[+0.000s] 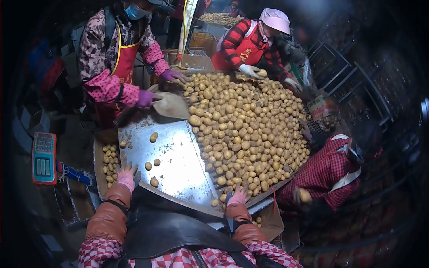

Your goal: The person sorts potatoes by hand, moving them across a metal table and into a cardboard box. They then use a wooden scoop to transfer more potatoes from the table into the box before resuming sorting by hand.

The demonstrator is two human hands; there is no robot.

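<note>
My left hand (127, 175) spread lower left, right hand (239, 196) spread at potato pile (243, 129); I rake gently, avoid spills off metal table (178, 156).

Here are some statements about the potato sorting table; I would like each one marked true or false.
1. The left hand rests at the near edge of the metal table. True.
2. The right hand holds a knife. False: it lies open at the edge of the potato pile, with no tool.
3. A person in a red apron holds a scoop. True.
4. The potato pile covers the whole table. False: the left part is mostly bare, with a few loose potatoes.
</note>
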